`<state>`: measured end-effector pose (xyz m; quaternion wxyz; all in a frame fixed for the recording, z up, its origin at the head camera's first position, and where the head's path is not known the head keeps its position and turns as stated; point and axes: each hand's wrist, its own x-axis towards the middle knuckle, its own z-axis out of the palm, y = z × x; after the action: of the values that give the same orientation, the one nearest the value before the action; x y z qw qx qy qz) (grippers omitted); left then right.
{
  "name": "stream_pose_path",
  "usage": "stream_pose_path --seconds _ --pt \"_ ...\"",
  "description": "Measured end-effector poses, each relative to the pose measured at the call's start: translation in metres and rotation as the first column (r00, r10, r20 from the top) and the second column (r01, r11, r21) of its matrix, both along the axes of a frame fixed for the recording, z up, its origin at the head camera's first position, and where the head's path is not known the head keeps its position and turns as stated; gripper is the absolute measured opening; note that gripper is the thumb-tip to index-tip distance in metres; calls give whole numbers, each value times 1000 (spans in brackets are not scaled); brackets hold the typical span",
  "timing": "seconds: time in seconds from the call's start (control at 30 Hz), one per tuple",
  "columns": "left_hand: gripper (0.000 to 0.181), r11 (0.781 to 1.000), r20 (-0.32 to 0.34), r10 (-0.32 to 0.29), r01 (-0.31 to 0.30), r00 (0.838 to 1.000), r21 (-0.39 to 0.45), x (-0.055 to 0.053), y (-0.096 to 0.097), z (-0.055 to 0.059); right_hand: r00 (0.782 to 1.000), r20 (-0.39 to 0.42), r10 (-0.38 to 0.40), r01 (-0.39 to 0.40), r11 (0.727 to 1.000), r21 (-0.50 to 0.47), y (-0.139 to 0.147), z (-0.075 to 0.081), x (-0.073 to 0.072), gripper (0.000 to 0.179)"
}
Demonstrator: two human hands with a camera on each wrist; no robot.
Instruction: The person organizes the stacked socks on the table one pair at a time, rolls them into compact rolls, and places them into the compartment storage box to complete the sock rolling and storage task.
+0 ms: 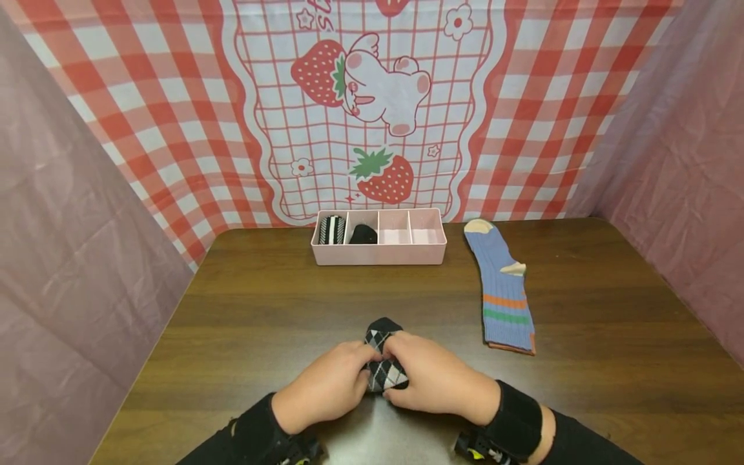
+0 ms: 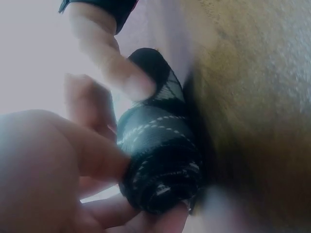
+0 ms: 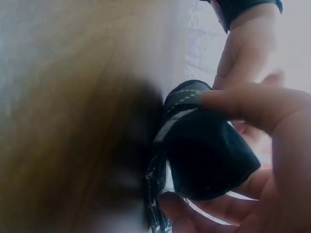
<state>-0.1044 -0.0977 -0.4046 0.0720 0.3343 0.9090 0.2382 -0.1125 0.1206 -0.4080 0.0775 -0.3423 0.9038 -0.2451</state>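
Observation:
A black, grey and white argyle sock (image 1: 386, 374), partly rolled up, lies near the front middle of the brown table. My left hand (image 1: 328, 384) grips it from the left, thumb and fingers bent around the roll. From the right, my right hand (image 1: 436, 378) holds the same sock, fingertips close to those of the left. In the left wrist view the coiled end of the rolled sock (image 2: 163, 187) shows between thumb and fingers. The right wrist view shows its smooth black part (image 3: 214, 150) under the right thumb, with a layered flap below.
A pink divided box (image 1: 378, 256) stands at the table's back edge. Its leftmost compartment holds a black-and-white striped sock roll (image 1: 332, 230), the neighbouring one a black roll (image 1: 363, 234). Blue socks (image 1: 502, 290) with orange and green stripes lie flat at the right.

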Motion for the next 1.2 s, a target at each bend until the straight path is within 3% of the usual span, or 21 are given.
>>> stream_pose_path --seconds 0.3,0.53,0.73,1.2 --pt "23 999 27 29 -29 999 -15 -1 2 -2 997 -71 40 -33 995 94 -4 3 4 33" --pt "22 999 78 51 -52 996 6 -1 0 0 998 -50 45 -41 996 83 -4 -1 2 35" --pt "18 998 45 56 -58 997 37 -1 -5 7 999 -36 39 -37 998 55 -4 -2 3 35" --pt "28 998 4 61 -61 998 -28 -1 -5 11 1000 16 23 -25 996 89 -4 2 3 36"
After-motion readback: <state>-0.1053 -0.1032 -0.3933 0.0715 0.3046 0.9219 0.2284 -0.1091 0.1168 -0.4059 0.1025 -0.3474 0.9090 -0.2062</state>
